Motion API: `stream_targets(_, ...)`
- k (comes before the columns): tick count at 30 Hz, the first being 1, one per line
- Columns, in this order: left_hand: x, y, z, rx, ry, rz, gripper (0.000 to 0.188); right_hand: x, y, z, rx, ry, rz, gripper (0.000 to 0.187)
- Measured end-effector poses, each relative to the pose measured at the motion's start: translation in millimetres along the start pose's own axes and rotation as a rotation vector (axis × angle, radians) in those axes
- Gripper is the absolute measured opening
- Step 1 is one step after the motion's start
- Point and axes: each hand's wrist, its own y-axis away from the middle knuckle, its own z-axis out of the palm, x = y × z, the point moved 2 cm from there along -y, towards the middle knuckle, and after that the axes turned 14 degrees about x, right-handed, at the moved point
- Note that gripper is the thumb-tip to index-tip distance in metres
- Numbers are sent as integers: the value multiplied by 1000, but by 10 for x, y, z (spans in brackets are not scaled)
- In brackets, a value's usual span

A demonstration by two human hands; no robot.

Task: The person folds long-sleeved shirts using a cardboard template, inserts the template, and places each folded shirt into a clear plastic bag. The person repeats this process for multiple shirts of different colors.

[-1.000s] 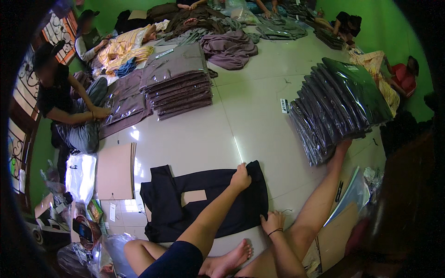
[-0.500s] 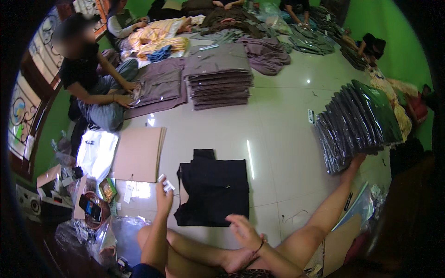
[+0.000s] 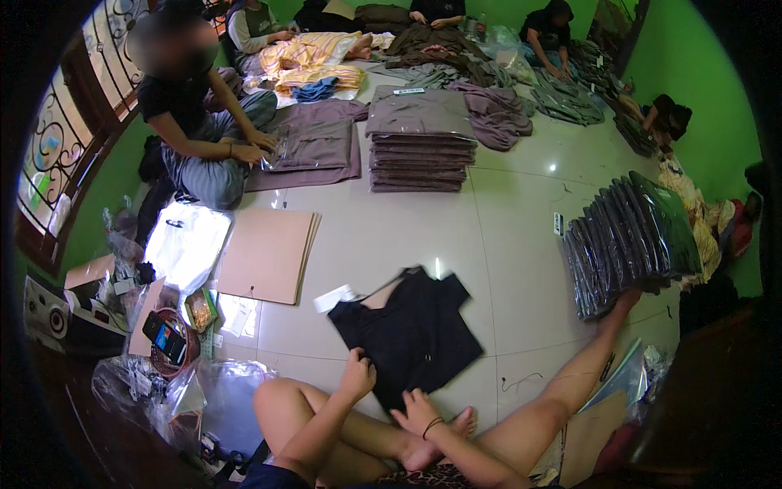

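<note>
A folded black garment (image 3: 415, 342) lies at a slant in front of me, partly smeared by motion. My left hand (image 3: 357, 376) grips its left edge, fingers closed on the cloth. At the near corner my right hand (image 3: 418, 414) pinches the fabric, a thin band round the wrist. Tan board shows through an opening at the garment's far side. Beside that side sticks out a white tag (image 3: 334, 298), its attachment hard to make out.
Cardboard sheets (image 3: 265, 254) and white plastic bags (image 3: 186, 244) lie at left, near a basket (image 3: 183, 363) with a phone (image 3: 164, 337). Bagged dark garments (image 3: 627, 244) lean at right. A brown bagged stack (image 3: 419, 143) stands farther off. Several people work around the room.
The black garment has turned aslant and shifted right. My left hand has moved from the white tag down onto its edge; my right hand has closed on the near corner.
</note>
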Motion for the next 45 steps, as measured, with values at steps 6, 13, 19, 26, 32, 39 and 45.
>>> stream_targets(6,-15,-203,102,29,177,-347,33,117,53,-167,531,-376,-79,30)
stream_targets(13,-128,-290,264,219,46,-354,14,902,-316,-660,711,-56,237,38)
stream_targets(19,-245,-285,221,313,124,-329,25,1075,-638,-497,683,79,424,44)
stream_targets(26,-396,-582,397,-57,31,-524,37,1011,-826,-641,374,-56,784,56)
stream_targets(32,-324,-326,479,-9,34,-408,41,1004,-764,-696,384,39,690,51)
stream_targets(39,466,-299,-143,-62,209,-282,29,525,-663,-763,526,-183,430,41)
stream_targets(45,1565,39,-645,154,246,311,17,-184,-108,-930,921,-559,149,17)
